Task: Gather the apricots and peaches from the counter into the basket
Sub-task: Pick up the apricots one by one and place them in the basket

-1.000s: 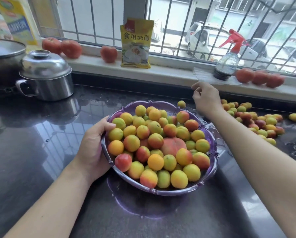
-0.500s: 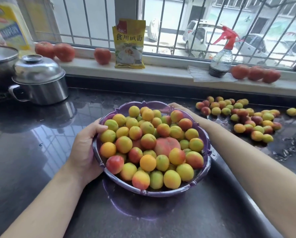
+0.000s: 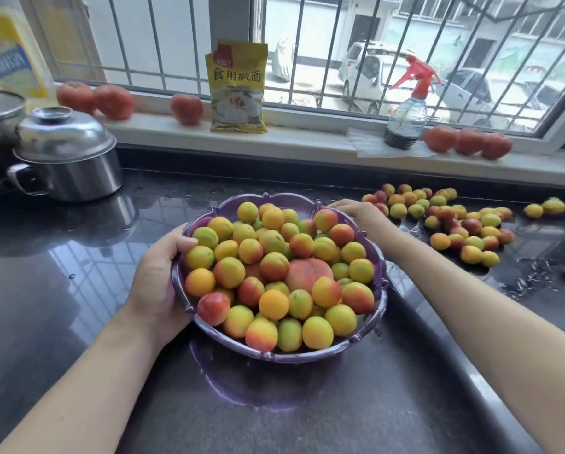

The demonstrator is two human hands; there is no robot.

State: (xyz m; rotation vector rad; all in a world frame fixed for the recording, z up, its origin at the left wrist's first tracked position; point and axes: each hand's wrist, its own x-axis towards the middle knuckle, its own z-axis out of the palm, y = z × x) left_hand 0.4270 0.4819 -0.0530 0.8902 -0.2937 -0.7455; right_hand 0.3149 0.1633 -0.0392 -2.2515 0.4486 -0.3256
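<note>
Basket [image 3: 189, 303] sits on the dark desk [image 3: 61, 290], heaped with apricots [image 3: 273, 304] around one peach [image 3: 307, 273]; left hand [image 3: 158, 280] curls over its left rim, thumb inside, probably to steady it; right hand [image 3: 356, 209] rests at its far right rim, fingers bent, though whether it pinches a fruit I cannot tell; loose fruit [image 3: 454, 224] lies right of the basket, not yet gathered.

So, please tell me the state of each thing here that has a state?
Purple plastic basket: heaped full, held at both sides.
Left hand: grips the basket rim.
Right hand: fingers curled on the far rim.
Loose apricots and peaches: scattered on the wet counter.
Steel pot: lid on.
Yellow packet: upright.
</note>
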